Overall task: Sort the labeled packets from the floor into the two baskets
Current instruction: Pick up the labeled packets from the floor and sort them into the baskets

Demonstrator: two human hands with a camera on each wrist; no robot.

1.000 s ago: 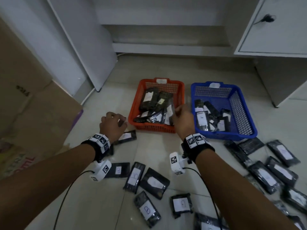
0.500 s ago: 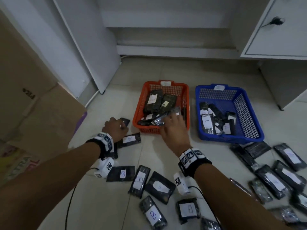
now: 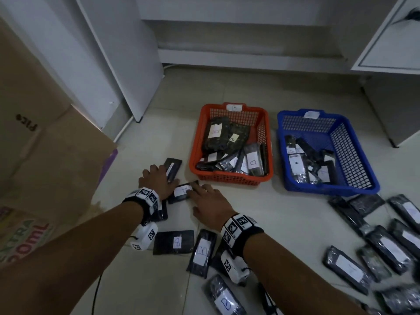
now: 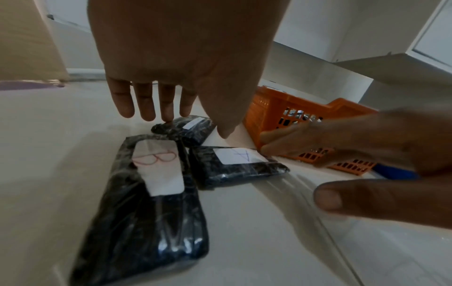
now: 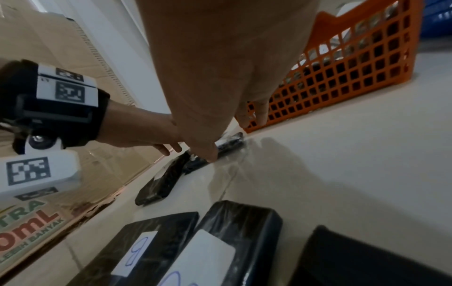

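Note:
Black wrapped packets with white lettered labels lie on the tiled floor. My left hand hovers flat with straight fingers, one tip touching a far packet. Just right of it lies the packet labelled A. My right hand reaches over to it, fingertips at the label's edge and thumb on its near end. A packet labelled B lies under my left wrist. The orange basket holds B packets, and the blue basket holds A packets.
Several more packets lie near my forearms and in a heap at the right. A cardboard box stands on the left. White cabinet panels and a desk close off the back.
My right hand has left the orange basket and come down left to the A packet beside my left hand. My left hand's fingers have stretched out over the floor packets.

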